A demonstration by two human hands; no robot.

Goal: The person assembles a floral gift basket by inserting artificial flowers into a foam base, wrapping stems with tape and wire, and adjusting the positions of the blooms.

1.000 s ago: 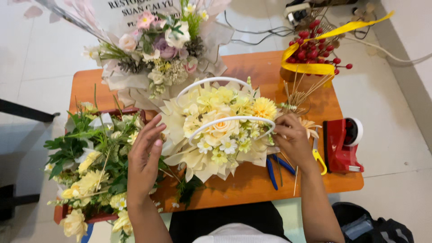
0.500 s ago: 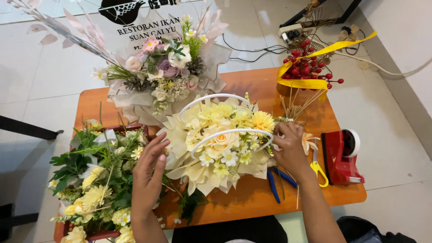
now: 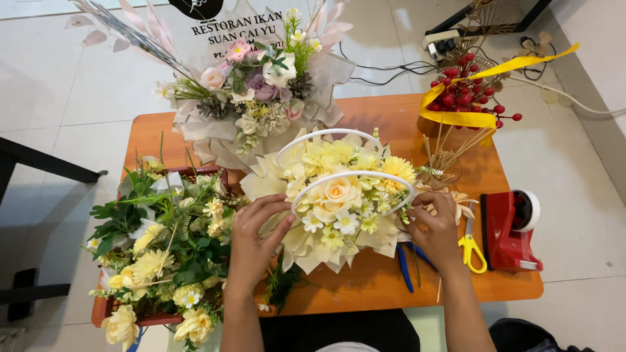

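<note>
crate of loose yellow flowers and greenery [image 3: 156, 254] sits far left, crowding the table edge; an elbow nudge could tip it off. left hand [image 3: 255, 240] is clasped around the left side of the yellow flower basket [image 3: 336, 205], fingers curled on its cream wrap. basket sits table centre, just in front of the pink bouquet [image 3: 261, 98]. right hand [image 3: 435, 228] grips the basket's right side. squeezing could crush petals. yellow scissors [image 3: 471, 242] and red tape dispenser [image 3: 512, 229] lie just right, snag risk.
</note>
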